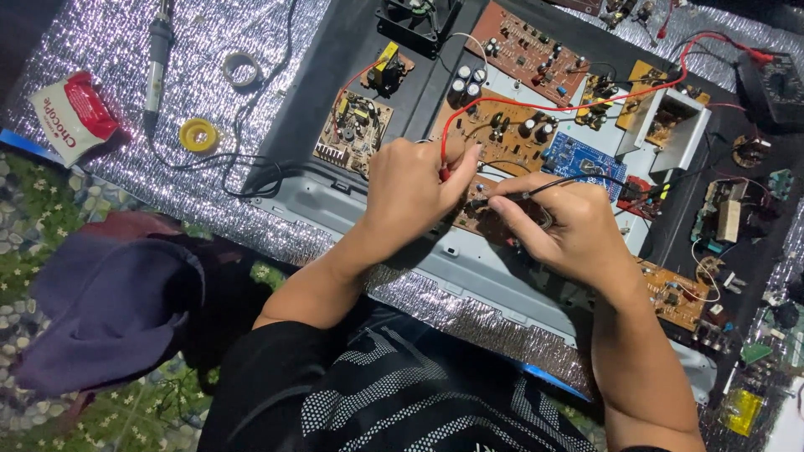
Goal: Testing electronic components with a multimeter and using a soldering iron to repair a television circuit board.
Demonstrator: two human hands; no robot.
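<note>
Probing is under way — left hand [414,188] pinches the red probe [445,172], right hand [561,222] grips the black probe [502,199] on a brown circuit board [481,219], contact seemingly made — other boards untouched.

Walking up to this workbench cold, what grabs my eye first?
Probably the two hands at the centre: the left hand pinches a red probe and the right hand a black probe, both over a brown circuit board. The red wire arcs across the boards toward a black multimeter at upper right. At far left, a yellow solder spool lies on silvery foil matting.
</note>
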